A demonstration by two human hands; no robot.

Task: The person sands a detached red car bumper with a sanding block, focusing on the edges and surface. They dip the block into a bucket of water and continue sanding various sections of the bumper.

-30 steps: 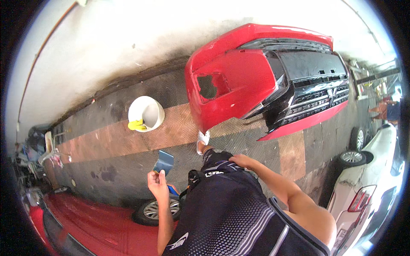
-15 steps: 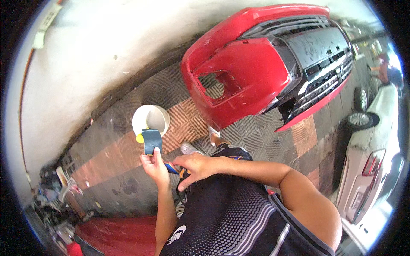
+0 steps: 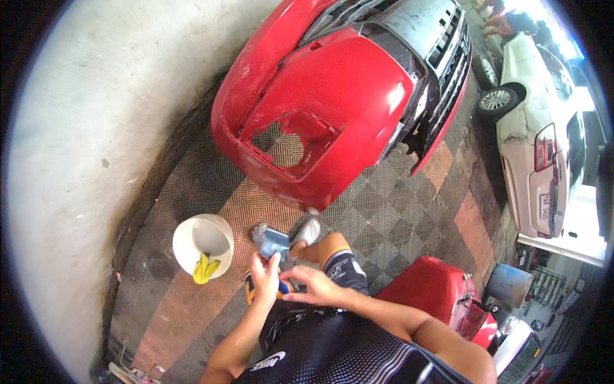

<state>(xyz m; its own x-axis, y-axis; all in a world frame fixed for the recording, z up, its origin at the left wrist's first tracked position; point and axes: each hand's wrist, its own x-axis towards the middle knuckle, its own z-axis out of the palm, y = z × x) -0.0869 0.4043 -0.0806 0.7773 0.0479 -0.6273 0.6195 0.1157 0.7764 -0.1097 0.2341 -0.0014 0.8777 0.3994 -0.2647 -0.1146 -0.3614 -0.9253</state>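
My left hand [image 3: 265,278] grips a flat grey-blue piece [image 3: 275,241] at waist height. Just right of it, my right hand [image 3: 312,285] has its fingers curved but apart, beside a blue-and-orange object [image 3: 283,288] that is partly hidden by my hands. Beyond my hands a red car bumper [image 3: 352,77] with a black grille [image 3: 441,57] and a jagged opening lies over the tiled mat [image 3: 384,211]. On the floor to my left is a white bucket [image 3: 192,230] with a yellow cloth or glove [image 3: 206,269] in it.
A pale wall [image 3: 83,128] runs along the left. At the right stands a white car [image 3: 524,153], with a person [image 3: 518,24] at the far top right. A red car part [image 3: 422,288] and a blue drum [image 3: 508,281] sit at the lower right.
My view has turned, bringing my hands, feet and the bucket lower in the picture. My right hand has left my shorts and come beside my left hand.
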